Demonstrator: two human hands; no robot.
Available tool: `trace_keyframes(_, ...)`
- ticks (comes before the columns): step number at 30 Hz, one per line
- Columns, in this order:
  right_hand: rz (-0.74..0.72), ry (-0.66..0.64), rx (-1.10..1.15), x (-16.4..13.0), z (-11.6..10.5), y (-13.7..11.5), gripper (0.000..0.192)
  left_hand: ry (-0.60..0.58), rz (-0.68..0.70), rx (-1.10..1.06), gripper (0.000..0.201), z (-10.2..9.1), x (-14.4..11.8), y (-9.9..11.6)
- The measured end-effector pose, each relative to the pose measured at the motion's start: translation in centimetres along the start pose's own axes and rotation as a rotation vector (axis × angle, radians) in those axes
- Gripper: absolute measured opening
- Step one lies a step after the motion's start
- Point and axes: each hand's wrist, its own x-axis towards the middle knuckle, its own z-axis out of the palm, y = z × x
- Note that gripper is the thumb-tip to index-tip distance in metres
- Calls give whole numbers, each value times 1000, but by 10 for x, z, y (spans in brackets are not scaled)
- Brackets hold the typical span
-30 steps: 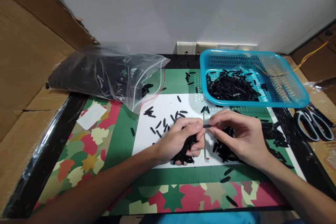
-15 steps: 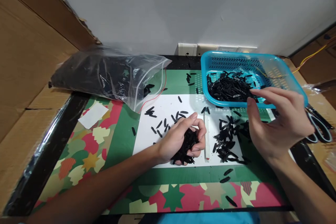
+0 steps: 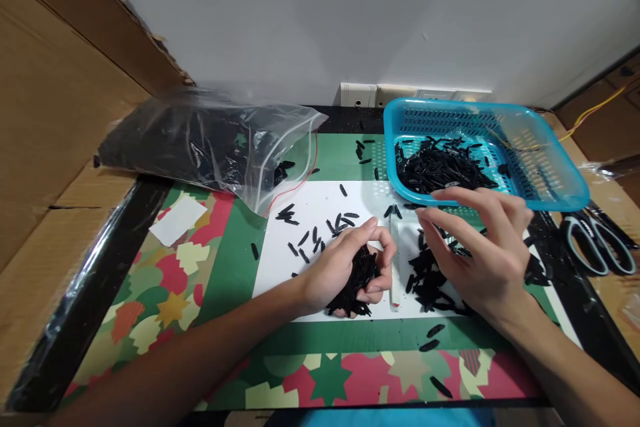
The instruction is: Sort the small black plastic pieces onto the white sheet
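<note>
My left hand (image 3: 345, 263) rests on the white sheet (image 3: 320, 213), curled around a handful of small black plastic pieces (image 3: 357, 280). My right hand (image 3: 480, 250) hovers with fingers spread and nothing in it, just above a loose pile of the same black pieces (image 3: 427, 277). A thin clear strip (image 3: 393, 267) lies between the two hands. Behind my right hand stands a blue plastic basket (image 3: 555, 177) with a heap of black pieces (image 3: 440, 170) inside it.
A clear zip bag (image 3: 200, 143) full of black pieces lies open at the back left. Scissors (image 3: 597, 240) lie at the right edge. Loose pieces (image 3: 313, 237) dot the sheet and the patterned mat (image 3: 170, 280). Cardboard (image 3: 55, 113) walls the left side.
My right hand took a single piece from my left hand's fingertips, swung right to the basket, and has come back empty toward the middle. My left hand stayed put.
</note>
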Motion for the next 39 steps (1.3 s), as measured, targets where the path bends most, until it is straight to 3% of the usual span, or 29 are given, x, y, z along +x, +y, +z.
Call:
trace_keyframes(4,-117,-150,128,-7,4,4,18,-9,-6,-16,50,0,0,1)
trace_keyframes(8,-143,-264,-56,-11,6,8,12,-4,-7,-22,49,0,-1,0)
trace_keyframes(16,-90,-305,-297,-12,9,16,11,-11,-29,-40,49,1,-1,0)
trace_keyframes(29,-107,-241,-139,-12,24,22,12,-5,-23,-16,48,2,-1,1)
trace_keyframes(39,-402,-132,232,-6,-1,1,30,3,-16,1,50,1,-2,1)
